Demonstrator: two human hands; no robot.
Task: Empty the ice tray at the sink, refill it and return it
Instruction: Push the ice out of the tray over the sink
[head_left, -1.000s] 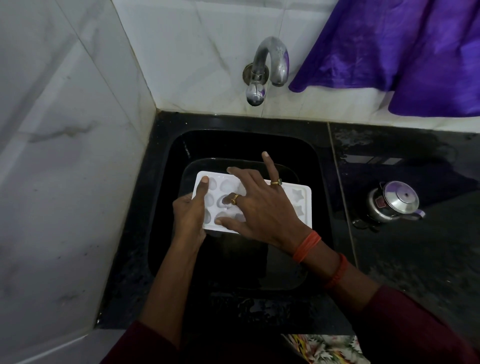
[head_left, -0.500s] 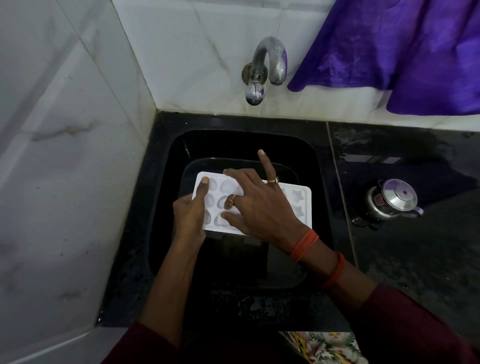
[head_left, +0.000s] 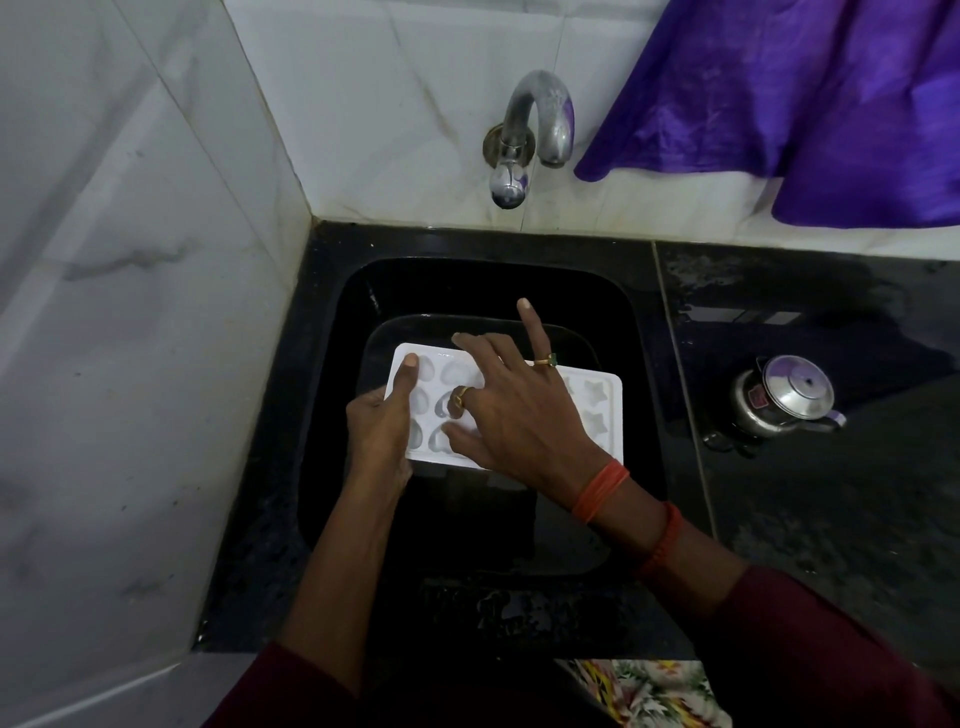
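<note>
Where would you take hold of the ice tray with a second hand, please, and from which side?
Probably the flat rim at the free right end of the ice tray, from the right, thumb on top, fingers beneath. The left hand grips the left end, thumb on top; the tray lies roughly level over the sink, and the rim beside the star moulds is bare.

Home kitchen: black sink (head_left: 644, 332), tap (head_left: 540, 130), kettle (head_left: 784, 400).

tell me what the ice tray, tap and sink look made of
Ice tray: white matte plastic, judging by its moulded star cavities. Tap: polished metal, probably chrome or steel, with purple reflections. Sink: glossy black, maybe stone or composite.
</note>
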